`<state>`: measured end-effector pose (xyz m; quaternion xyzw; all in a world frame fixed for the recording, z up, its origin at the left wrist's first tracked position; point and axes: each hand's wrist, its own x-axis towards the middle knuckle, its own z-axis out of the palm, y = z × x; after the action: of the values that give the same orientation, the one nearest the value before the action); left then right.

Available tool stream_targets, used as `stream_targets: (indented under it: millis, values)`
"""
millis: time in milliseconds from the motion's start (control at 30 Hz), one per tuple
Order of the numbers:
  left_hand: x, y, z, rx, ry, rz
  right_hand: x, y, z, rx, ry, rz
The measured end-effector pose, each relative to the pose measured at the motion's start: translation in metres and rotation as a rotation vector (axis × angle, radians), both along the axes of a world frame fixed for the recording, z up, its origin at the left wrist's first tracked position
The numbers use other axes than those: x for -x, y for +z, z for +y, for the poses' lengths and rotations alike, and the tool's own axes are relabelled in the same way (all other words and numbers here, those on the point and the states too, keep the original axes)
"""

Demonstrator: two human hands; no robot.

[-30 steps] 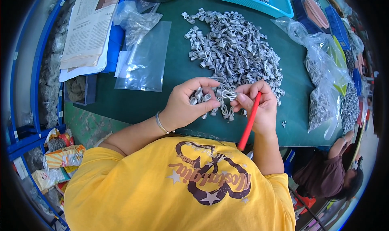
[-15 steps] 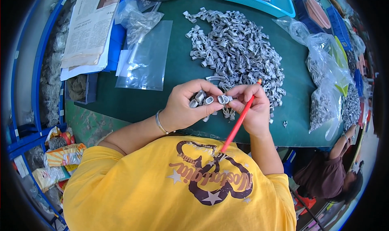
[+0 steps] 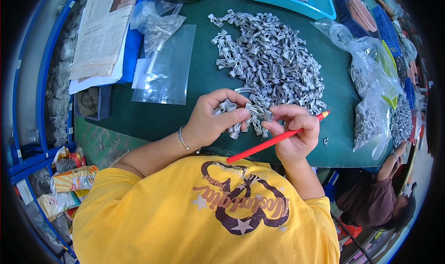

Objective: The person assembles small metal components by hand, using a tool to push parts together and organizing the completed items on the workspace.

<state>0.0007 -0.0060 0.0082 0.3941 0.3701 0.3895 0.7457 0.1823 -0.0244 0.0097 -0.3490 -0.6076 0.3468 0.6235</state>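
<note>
From where I stand, a looped grey piece (image 3: pixel 268 116) sits between the fingertips of the left hand (image 3: pixel 212 118) and right hand (image 3: pixel 295 132). The left curls round more grey pieces (image 3: pixel 230 107), presumably so none drop. The right pinches one end, a red pen (image 3: pixel 266 146) lodged crosswise, apparently sparing thumb and forefinger. Just beyond, the heap (image 3: pixel 273 55) covers the table (image 3: pixel 338 92) within easy reach.

Small looped pieces (image 3: pixel 273 51): silver-grey. Pen (image 3: pixel 264 146): bright red, yellow near one end. Desk (image 3: pixel 204 74): deep green. Shirt (image 3: pixel 148 213): yellow; brown lettering, dark curved outlines, pale stars. Bracelet (image 3: pixel 183 140): silver. Tray (image 3: pixel 296 8): turquoise. Shelf frame (image 3: pixel 41 69): blue. Newspaper (image 3: pixel 102 30): off-white, grey print. Co-worker's top (image 3: pixel 368 204): dark maroon-brown. Packet (image 3: pixel 75 178): orange-and-white stripes.
</note>
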Motion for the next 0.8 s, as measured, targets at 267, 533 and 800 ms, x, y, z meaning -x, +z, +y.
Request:
stream_targets:
  millis: [267,533,800]
  values:
    - [-0.001,-0.005,0.004,0.378,0.005,-0.359,-0.002,-0.006,0.008,0.012,-0.116,-0.135]
    - [0.010,-0.019,0.009,0.335,0.069,-0.423,-0.015,-0.004,0.021,0.004,-0.106,-0.928]
    - [0.003,0.001,0.004,-0.117,0.000,0.237,-0.017,-0.002,0.012,0.180,-0.014,-0.530]
